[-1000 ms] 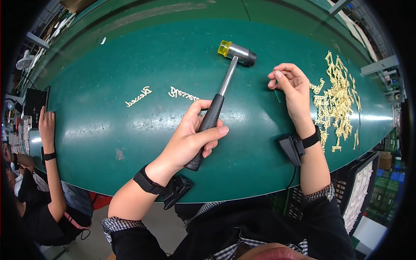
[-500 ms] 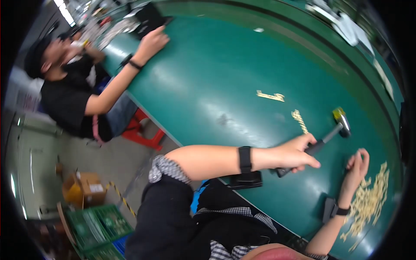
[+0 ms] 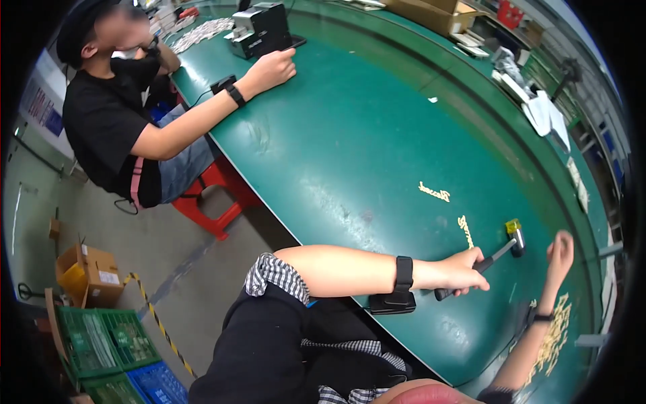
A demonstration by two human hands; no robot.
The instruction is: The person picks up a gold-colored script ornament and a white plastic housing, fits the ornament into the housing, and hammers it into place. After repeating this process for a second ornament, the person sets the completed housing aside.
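Gripping mallet (image 3: 498, 257), left hand (image 3: 463, 271), cardboard box (image 3: 91, 271) on floor

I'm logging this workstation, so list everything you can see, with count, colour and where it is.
Table: one, green, runs across the middle.
Mallet: one, black handle, metal head with a yellow end, on the table at right.
Script-shaped cut-outs: two apart, pale yellow, on the table left of the mallet head.
Heap of cut-outs: one, pale yellow, near the table's right edge.
Machine: one, black and grey, far end of the table.
Co-worker: one, black shirt, seated at upper left, a hand on the table.
Stool: one, red, under the co-worker.
Cardboard box: one, brown, on the floor at left.
Crates: green and blue, lower left.
Left hand: grips the mallet handle; black wristband.
Right hand: raised beside the mallet head, closed, contents unclear.
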